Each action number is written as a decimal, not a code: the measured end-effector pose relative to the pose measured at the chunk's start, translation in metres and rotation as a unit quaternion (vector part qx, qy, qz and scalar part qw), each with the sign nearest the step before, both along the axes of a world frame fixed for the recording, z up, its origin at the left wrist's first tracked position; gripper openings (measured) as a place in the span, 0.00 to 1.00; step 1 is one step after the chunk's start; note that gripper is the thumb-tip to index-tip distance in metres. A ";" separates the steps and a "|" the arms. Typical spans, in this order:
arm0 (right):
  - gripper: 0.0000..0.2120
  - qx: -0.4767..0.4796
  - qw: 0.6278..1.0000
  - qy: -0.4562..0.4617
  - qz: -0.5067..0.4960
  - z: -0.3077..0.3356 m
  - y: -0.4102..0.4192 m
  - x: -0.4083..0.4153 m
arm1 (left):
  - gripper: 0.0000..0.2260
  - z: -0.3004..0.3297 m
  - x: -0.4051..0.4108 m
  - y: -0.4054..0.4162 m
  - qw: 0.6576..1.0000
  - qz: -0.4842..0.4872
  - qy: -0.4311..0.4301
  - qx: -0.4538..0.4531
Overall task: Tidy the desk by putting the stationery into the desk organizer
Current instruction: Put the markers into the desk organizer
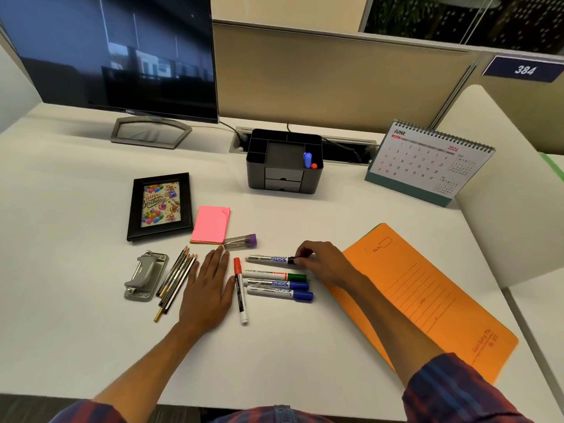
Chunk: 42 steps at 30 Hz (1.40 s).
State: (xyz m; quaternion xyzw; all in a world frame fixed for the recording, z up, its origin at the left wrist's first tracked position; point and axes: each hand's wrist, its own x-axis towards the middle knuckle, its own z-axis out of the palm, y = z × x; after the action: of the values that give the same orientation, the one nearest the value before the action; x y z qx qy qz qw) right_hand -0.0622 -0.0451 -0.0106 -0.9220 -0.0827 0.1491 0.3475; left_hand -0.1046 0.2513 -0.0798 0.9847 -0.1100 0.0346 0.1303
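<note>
A white desk (305,346) is seen from above. The black desk organizer (283,161) stands at 12 o'clock from the hands, near the back edge, and a blue marker (307,159) with a small red item (314,166) beside it is already held in its right-hand compartment.

The left hand (209,290) is laid flat on the desk, palm down, fingers extended and close together, with nothing gripped. At its 9 o'clock a bundle of pencils (175,279) is spread, and further out a grey hole punch (146,276) is placed. At its 12 o'clock a pink sticky-note pad (210,224) and a clear tube with a purple cap (241,241) are found.

The right hand (323,261) is curled over the dark-capped end of a silver marker (268,259), and its fingertips (300,260) are pinched on that end; whether the marker is lifted clear of the desk cannot be told. At 6 o'clock from this marker a green-capped marker (274,275) and two blue-capped markers (279,290) are lined up, with a red-capped marker (240,290) laid crosswise at their 9 o'clock.

An orange folder (427,300) is lying under the right forearm. A framed birthday card (160,206), a monitor (116,53) and a desk calendar (427,163) are also present.
</note>
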 end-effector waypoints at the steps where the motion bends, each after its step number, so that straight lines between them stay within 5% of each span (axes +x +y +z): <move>1: 0.05 0.029 0.999 -0.004 -0.013 0.001 -0.001 0.001 | 0.28 0.001 0.000 0.000 1.000 0.000 -0.001 0.002; 10: 0.07 0.276 0.931 -0.140 -0.194 0.057 -0.014 0.031 | 0.28 0.003 0.000 -0.003 1.000 -0.004 0.001 0.021; 21: 0.13 0.201 0.835 -0.405 -0.315 0.117 -0.035 0.094 | 0.28 -0.001 0.002 0.000 1.000 -0.009 0.009 0.028; 33: 0.11 0.010 0.881 -0.398 -0.255 0.099 -0.023 0.138 | 0.28 -0.002 0.003 0.001 1.000 -0.011 0.014 0.022; 42: 0.13 -0.031 0.905 -0.364 -0.220 0.079 -0.022 0.119 | 0.28 0.001 0.003 0.001 1.000 -0.013 0.008 0.013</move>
State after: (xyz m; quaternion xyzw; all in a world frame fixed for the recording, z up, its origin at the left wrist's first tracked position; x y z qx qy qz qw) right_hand 0.0570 -0.0670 0.0684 -0.9173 0.0064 -0.2743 0.2885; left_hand -0.1017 0.2521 -0.0791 0.9851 -0.1223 0.0233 0.1189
